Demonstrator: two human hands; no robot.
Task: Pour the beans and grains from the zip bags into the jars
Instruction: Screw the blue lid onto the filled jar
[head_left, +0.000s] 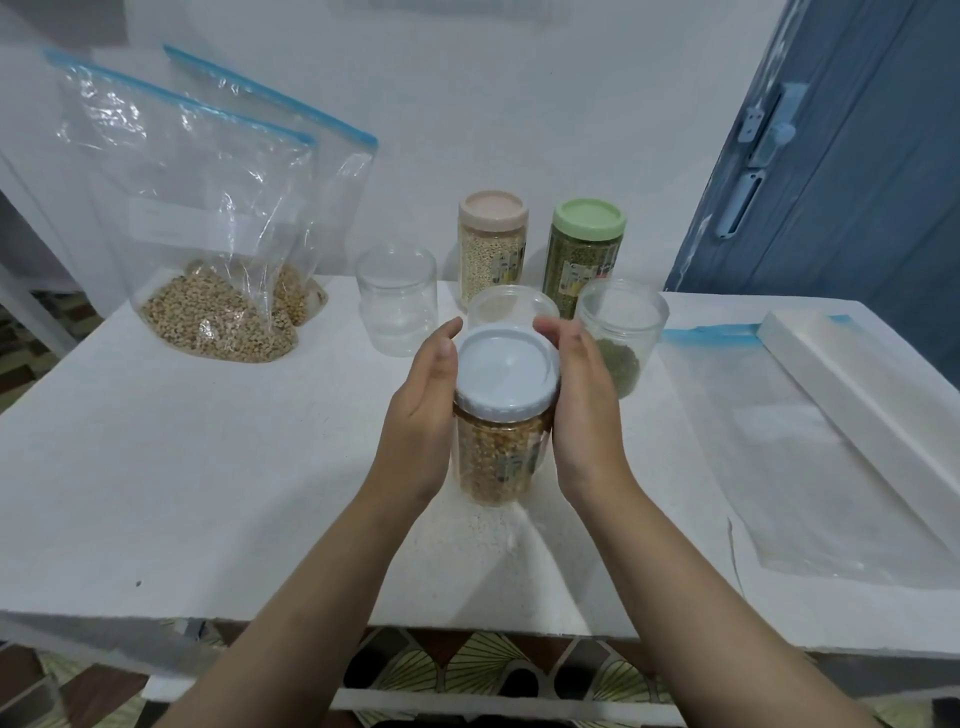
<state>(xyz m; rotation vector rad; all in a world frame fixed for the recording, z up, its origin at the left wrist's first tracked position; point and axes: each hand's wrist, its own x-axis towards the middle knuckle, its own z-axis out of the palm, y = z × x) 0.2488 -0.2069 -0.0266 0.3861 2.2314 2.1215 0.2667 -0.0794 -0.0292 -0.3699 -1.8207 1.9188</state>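
A clear jar (498, 447) of yellow grains, closed with a white lid (506, 371), stands at the middle of the white table (208, 467). My left hand (423, 410) cups its left side and my right hand (582, 405) cups its right side, fingers curving round the lid. Behind it are an empty open jar (397, 301), another open jar (511, 306) partly hidden by the lid, and an open jar (623, 332) holding a little green beans. Two zip bags, one (208, 218) in front with beige grains, one (317, 171) behind, lean at the back left.
At the back stand a closed pink-lidded jar (492, 249) of pale grains and a green-lidded jar (584, 254) of green beans. An empty zip bag (810, 447) lies flat on the right beside a white foam strip (862, 395). A blue door (831, 156) is at the right.
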